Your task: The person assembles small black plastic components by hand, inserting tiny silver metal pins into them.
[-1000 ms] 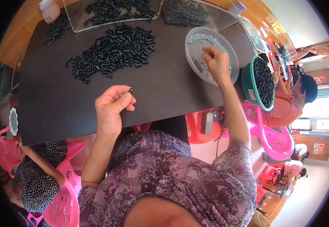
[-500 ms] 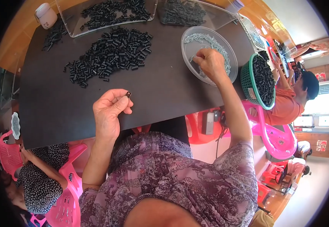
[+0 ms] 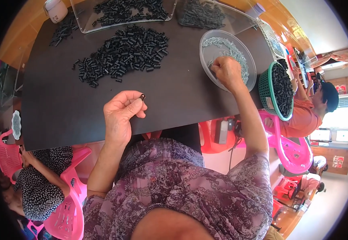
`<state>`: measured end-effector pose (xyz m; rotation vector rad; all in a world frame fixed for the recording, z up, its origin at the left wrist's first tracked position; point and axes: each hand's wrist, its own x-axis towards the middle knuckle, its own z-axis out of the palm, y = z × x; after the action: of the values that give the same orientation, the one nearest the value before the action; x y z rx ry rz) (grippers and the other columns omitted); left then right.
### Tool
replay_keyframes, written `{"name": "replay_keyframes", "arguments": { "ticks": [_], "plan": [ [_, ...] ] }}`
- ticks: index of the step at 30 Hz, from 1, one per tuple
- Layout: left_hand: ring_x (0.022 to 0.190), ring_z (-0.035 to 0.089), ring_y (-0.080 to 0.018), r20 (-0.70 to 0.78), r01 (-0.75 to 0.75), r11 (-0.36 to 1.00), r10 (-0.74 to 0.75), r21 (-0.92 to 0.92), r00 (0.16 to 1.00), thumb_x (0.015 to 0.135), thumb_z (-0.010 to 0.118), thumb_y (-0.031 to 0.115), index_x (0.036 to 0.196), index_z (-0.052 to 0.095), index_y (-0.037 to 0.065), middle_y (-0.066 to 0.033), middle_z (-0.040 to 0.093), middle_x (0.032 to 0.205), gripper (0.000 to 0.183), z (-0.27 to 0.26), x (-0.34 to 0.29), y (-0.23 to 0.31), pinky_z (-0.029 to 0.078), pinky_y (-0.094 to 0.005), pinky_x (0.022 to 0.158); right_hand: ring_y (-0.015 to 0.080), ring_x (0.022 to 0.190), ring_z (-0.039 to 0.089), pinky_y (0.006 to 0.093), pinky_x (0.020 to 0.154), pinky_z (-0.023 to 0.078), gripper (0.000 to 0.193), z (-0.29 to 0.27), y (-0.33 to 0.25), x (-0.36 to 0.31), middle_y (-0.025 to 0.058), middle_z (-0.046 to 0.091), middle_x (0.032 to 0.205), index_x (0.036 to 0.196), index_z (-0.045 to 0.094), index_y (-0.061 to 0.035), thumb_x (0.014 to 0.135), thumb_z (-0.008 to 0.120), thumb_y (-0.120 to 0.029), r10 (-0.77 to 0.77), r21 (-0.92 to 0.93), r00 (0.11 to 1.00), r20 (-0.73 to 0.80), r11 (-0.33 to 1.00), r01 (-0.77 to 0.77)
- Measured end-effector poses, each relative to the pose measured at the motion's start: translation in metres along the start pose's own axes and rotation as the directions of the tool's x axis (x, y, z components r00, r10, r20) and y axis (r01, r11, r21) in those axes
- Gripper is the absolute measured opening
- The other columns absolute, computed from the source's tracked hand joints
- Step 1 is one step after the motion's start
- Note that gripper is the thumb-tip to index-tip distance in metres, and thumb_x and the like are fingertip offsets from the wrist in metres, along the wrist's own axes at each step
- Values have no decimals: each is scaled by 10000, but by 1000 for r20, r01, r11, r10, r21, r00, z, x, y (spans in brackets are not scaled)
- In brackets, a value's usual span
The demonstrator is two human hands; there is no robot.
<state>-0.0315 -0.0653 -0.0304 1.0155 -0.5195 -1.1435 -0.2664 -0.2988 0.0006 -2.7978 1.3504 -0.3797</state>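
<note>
My left hand (image 3: 122, 116) is closed in a pinch above the near part of the dark table (image 3: 178, 90). Between thumb and forefinger it grips a small black tubular piece (image 3: 142, 97), its round end showing. At the right, my right hand (image 3: 227, 73) reaches into a round clear plastic tray (image 3: 203, 60), fingers drawn together near the tray's near-left side. Small silvery metal parts (image 3: 240, 56) lie along the tray's far and right side, too small to name. Whatever the right fingertips hold is hidden. A heap of black tubular pieces (image 3: 130, 52) lies beyond my left hand.
Clear bins (image 3: 128, 26) of black pieces stand at the far edge, with a white lidded bottle (image 3: 56, 11) at far left. A green basket (image 3: 266, 90) full of black parts is right of the tray. People sit on both sides, near pink chairs (image 3: 68, 216).
My right hand has come slightly nearer to me within the tray, fingers more tucked. My left hand keeps its pinch on the black piece. The whole view has shifted a little.
</note>
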Motion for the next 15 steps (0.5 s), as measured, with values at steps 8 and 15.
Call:
{"name": "replay_keyframes", "arguments": {
  "ticks": [8, 15],
  "plan": [
    [649, 594, -114, -16, 27, 1000, -27, -7, 1000, 823, 634, 42, 945, 627, -38, -77, 638, 757, 146, 5, 0, 2, 492, -219, 593, 304, 650, 623, 387, 614, 480, 145, -18, -23, -4, 178, 633, 695, 749, 644, 5, 743, 603, -134, 142, 241, 990, -25, 961, -132],
    [672, 573, -83, 35, -53, 999, 53, 11, 998, 831, 633, 28, 956, 640, -21, -52, 628, 780, 135, 13, 1, -2, 474, -196, 613, 55, 633, 537, 221, 556, 433, 176, -52, -121, -24, 18, 620, 674, 803, 665, 39, 776, 663, -135, -68, 754, 918, 390, 595, -276]
  ]
}}
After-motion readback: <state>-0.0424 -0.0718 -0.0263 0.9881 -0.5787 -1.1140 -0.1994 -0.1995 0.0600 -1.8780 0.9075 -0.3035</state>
